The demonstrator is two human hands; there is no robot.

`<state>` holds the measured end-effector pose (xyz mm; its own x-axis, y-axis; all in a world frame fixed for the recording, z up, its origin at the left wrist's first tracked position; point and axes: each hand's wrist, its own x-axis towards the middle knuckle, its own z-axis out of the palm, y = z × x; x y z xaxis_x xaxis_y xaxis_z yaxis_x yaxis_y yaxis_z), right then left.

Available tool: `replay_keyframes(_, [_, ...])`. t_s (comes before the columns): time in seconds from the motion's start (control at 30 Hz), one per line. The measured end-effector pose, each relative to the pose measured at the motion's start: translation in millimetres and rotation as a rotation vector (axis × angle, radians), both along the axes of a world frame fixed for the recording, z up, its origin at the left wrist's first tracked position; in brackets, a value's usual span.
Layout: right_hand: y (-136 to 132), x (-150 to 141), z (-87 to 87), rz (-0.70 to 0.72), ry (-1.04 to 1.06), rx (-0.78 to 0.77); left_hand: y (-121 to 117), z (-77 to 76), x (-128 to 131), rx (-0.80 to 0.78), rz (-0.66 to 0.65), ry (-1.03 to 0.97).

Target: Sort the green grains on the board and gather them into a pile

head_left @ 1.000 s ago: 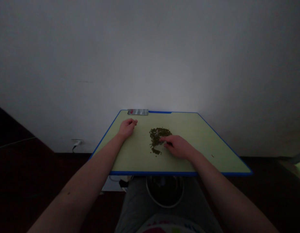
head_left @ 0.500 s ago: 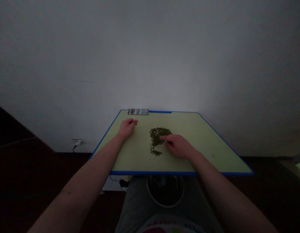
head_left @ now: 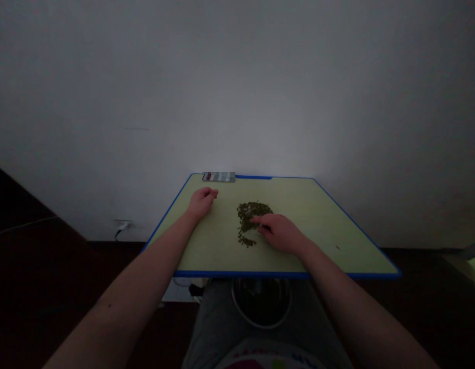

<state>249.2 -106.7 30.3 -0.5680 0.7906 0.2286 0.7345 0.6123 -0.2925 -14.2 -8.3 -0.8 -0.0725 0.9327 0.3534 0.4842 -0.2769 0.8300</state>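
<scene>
Here, in the head view, see the grains (head_left: 245,219) heaped in a rough patch near the middle of the tabletop (head_left: 222,256), with a small loose cluster at the near end. Touching the right side of the patch with the right hand (head_left: 282,233): partly open at the fingers, with index stretched out among the grains and thumb held apart below. Cannot tell whether pinching any grain. Resting well apart to the left with the left hand (head_left: 201,202), with fingers curled in and drawn together; cannot see anything held. Near that hand, at the far edge, notice a flat phone-like item (head_left: 219,177), too blurred to read. Find a wide stretch between the right hand and the sloping right edge, marked by a dark speck (head_left: 337,247). Below the blue near edge (head_left: 241,274), see a bowl (head_left: 263,326) over the lap.
</scene>
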Motion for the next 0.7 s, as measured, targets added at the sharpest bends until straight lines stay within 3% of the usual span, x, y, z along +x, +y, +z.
replay_keyframes(0.23, [-1, 0, -1.7, -0.074, -0.007, 0.007, -1, 1.1, 1, -0.009, 0.008, 0.002])
replay_keyframes(0.7, [11, -21, 1.2, -0.002, -0.031, -0.019, -2, 1.5, 4, -0.031, 0.014, -0.021])
